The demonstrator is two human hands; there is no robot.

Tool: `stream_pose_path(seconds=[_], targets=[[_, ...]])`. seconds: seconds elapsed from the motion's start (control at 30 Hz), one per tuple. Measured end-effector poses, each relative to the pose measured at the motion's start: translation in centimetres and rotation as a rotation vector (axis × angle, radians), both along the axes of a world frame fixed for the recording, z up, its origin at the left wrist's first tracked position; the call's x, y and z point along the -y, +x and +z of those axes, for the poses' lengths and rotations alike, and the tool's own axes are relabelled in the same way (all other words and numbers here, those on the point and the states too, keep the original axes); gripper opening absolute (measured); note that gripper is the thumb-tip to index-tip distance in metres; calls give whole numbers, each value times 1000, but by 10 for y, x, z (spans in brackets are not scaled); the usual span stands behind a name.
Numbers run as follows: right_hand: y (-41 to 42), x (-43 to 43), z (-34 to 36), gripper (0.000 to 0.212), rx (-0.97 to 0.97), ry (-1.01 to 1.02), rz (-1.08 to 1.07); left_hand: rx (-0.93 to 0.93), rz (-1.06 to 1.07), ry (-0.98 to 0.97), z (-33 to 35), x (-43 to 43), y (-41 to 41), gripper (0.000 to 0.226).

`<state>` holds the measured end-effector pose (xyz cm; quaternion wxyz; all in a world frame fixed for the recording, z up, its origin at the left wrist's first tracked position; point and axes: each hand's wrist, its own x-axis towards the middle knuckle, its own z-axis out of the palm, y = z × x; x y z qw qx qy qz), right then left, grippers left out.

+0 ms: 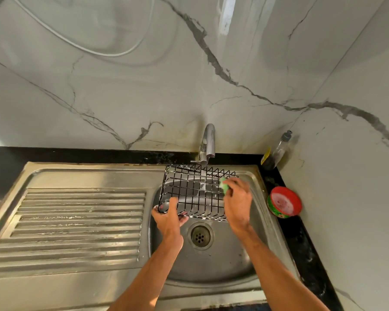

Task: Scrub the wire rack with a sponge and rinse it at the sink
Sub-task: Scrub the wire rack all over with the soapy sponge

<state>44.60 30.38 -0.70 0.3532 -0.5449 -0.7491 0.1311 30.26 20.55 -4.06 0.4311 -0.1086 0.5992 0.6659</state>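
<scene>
Your left hand [167, 217] grips the near-left corner of the wire rack [195, 194], held over the sink [213, 263] with its long axis running left to right. Your right hand [237, 199] clasps the sponge [224, 186] against its far-right end.

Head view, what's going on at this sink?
A person is washing a black wire rack held over the sink. The left hand grips the rack's near left corner, while the right hand holds a green sponge against its right side. A thin stream seems to run from the tap onto the sudsy wires. A red-topped tub and a bottle stand on the black counter.
</scene>
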Motion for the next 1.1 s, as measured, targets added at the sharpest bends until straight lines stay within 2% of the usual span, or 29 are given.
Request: stream_pose_path(seconds=[0.07, 0.2, 0.23, 0.33, 0.37, 0.4, 0.47, 0.57, 0.7, 0.73, 0.87, 0.9, 1.0, 1.03, 1.07, 1.1], targets=[[-3, 8, -1, 32, 7, -17, 18, 15, 24, -13, 0, 4, -1, 46], [-30, 46, -3, 40, 97, 93, 365, 31, 60, -30, 1, 5, -5, 48], [-25, 43, -2, 39, 85, 110, 337, 38, 65, -32, 2, 6, -6, 49], [2, 20, 1, 33, 2, 51, 14, 67, 88, -37, 6, 7, -12, 47], [6, 18, 2, 34, -25, 18, -29, 71, 95, -39, 7, 7, -14, 46], [0, 23, 4, 35, -27, -14, -11, 73, 103, -35, 9, 7, -15, 45], [-26, 45, 7, 39, 42, -9, 161, 64, 108, -26, 9, 6, -15, 43], [-43, 66, 3, 44, 117, 128, 398, 41, 89, -6, 11, 5, -9, 43], [-21, 47, 4, 35, 47, 63, 120, 52, 80, 1, 14, 5, -5, 44], [-27, 49, 5, 37, 74, 66, 144, 48, 80, -12, 14, 5, -4, 44], [-62, 76, 9, 41, 258, 172, 578, 21, 95, 33, 13, 7, 4, 46], [-60, 72, 12, 42, 255, 188, 591, 26, 82, 45, 13, 6, 4, 47], [-48, 41, 18, 43, 96, 88, 283, 39, 19, 57, 19, 3, 7, 54], [-52, 39, 23, 41, 90, 62, 254, 25, 1, 46, 21, 3, 8, 55], [-60, 43, 26, 40, 138, 80, 318, 10, -13, 35, 22, 2, 10, 56], [-79, 53, 27, 39, 211, 105, 479, 7, 23, 32, 18, 8, 3, 56]])
